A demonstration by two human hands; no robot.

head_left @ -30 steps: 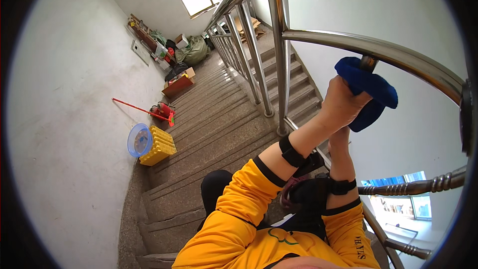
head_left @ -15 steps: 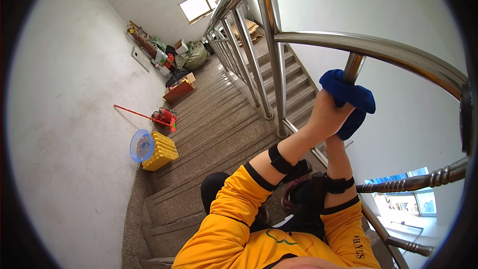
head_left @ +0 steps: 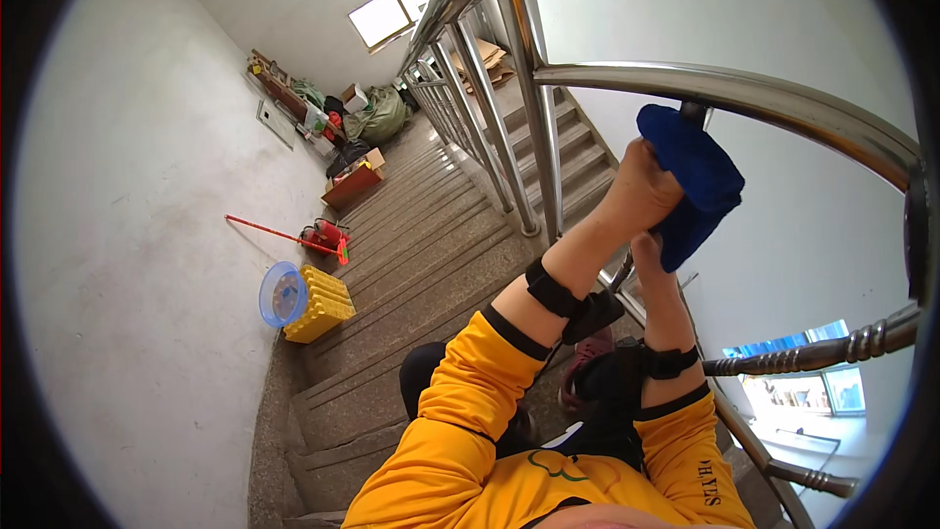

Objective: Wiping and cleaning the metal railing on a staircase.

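Observation:
A blue cloth (head_left: 697, 181) is wrapped around a thin steel post just under the shiny handrail (head_left: 744, 93). My left hand (head_left: 641, 191) is closed on the cloth from the left side. Directly below it, my right hand (head_left: 649, 253) reaches up to the lower edge of the cloth, where the cloth hides its fingers. Both wrists wear black straps, and my sleeves are yellow.
Steel balusters (head_left: 529, 137) run down beside the grey stairs (head_left: 421, 255). On the landing stand a yellow crate (head_left: 318, 306) with a blue basin (head_left: 281, 294), a red mop (head_left: 284, 235), and boxes and bags (head_left: 367, 118) further off. A white wall is on the left.
Both hands and the cloth have slid a little down the post, away from the handrail. The view has shifted slightly.

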